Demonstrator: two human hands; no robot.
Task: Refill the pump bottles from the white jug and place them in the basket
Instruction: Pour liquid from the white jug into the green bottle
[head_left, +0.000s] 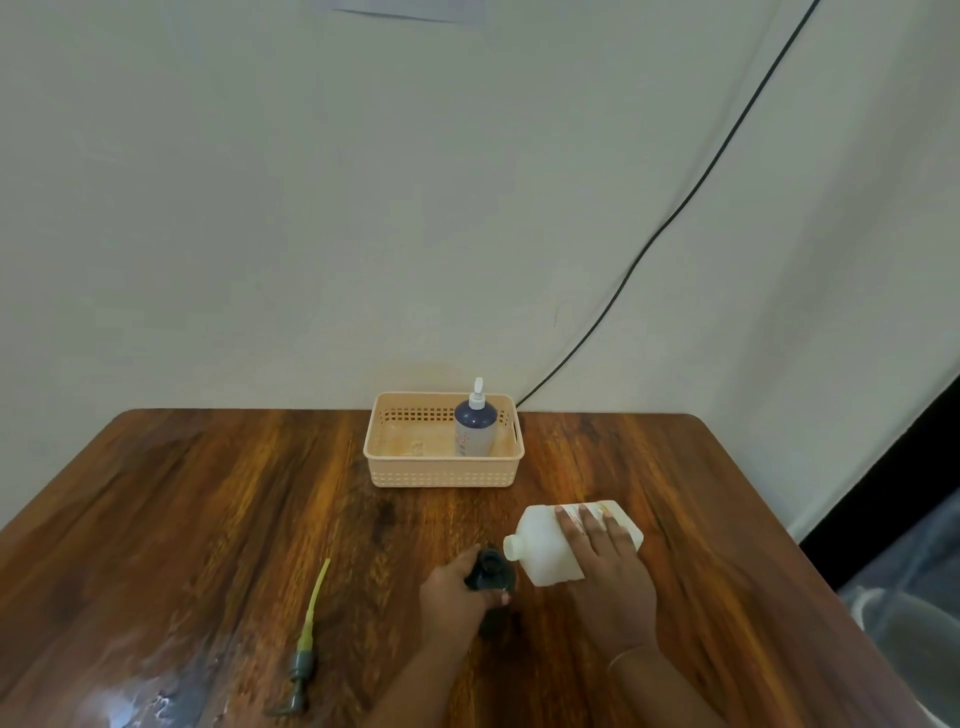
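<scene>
My right hand (605, 561) grips the white jug (550, 545), which is tipped on its side with its open mouth right at the neck of a dark bottle (491, 569). My left hand (452, 597) is wrapped around that dark bottle and keeps it upright on the table; the bottle has no pump on it. A grey pump head with a yellow tube (306, 639) lies flat on the table to the left. In the peach basket (444, 470) at the back stands a blue pump bottle with a white pump (475, 428).
The wooden table (208, 519) stands against a pale wall. A black cable (675, 218) runs down the wall to behind the basket. A wet patch shines at the near left of the table. A pale bin is on the floor at the right.
</scene>
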